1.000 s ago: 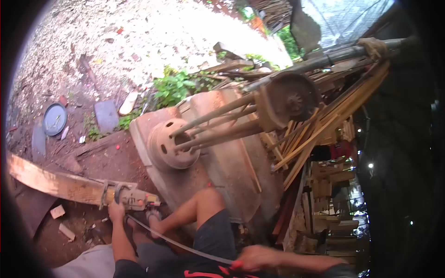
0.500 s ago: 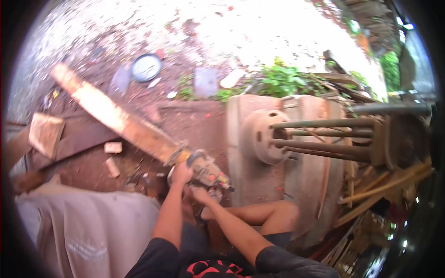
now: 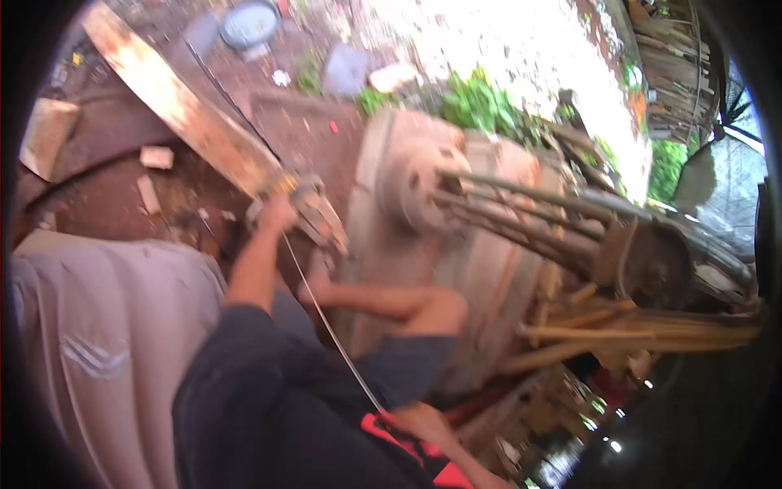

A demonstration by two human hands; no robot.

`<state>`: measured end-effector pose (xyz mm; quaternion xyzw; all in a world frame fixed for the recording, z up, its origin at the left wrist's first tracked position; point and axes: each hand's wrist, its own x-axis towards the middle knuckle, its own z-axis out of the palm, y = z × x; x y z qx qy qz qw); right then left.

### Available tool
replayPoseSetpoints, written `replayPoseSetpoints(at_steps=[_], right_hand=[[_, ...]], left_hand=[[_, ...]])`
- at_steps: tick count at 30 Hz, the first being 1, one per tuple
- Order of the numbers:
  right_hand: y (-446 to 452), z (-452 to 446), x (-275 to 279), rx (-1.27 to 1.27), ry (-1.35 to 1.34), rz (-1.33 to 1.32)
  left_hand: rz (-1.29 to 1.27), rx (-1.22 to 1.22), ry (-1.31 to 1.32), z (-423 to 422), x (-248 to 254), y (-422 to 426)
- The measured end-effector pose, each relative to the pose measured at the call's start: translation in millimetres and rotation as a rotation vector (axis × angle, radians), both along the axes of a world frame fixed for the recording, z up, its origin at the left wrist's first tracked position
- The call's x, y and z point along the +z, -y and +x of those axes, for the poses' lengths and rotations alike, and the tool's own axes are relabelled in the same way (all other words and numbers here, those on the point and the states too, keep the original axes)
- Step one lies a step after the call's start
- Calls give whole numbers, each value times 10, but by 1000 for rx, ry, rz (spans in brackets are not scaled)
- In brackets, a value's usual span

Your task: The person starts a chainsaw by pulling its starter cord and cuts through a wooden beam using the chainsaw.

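My left hand (image 3: pixel 279 213) is wrapped round the handle of a worn power saw (image 3: pixel 314 213). The saw is at the near end of a long wooden plank (image 3: pixel 183 110), and its thin dark bar (image 3: pixel 232 102) extends up and left along the plank. From the saw a pale cord (image 3: pixel 330 330) runs taut down to my right hand (image 3: pixel 411 421), which is closed at its end, low by my body. Motion blurs the right fingers. My bare foot (image 3: pixel 318 281) is just below the saw.
A rusty wheel hub (image 3: pixel 419 187) with long rods stands on a ridged slab (image 3: pixel 489 269) to the right. Wood strips (image 3: pixel 635 330) lie beyond it. Wooden blocks (image 3: pixel 156 157) and a round pan (image 3: pixel 249 24) are on the ground. Cloth (image 3: pixel 122 326) covers the lower left.
My right hand has moved from beside the saw back toward my body, drawing out the cord. My left hand stays on the saw. The camera view has shifted and turned.
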<state>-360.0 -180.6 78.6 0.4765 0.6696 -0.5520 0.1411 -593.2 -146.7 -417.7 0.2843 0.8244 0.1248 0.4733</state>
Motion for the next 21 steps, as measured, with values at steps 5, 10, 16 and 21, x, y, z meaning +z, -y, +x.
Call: replayPoseSetpoints(at_steps=[5,10,16,21], right_hand=[[4,559,1256,-485,170,-21],[-143,191,-650,-215,350,-209],[-211,21,-2829,-137,122,-219],[-69,-357,-4420,177,108,70]], left_hand=[[180,-9,-119,1,218,-34],[60,-124,-73,21,143,-73],[29,-2,22,31,252,-67],[45,-11,-49,-3,321,-118]])
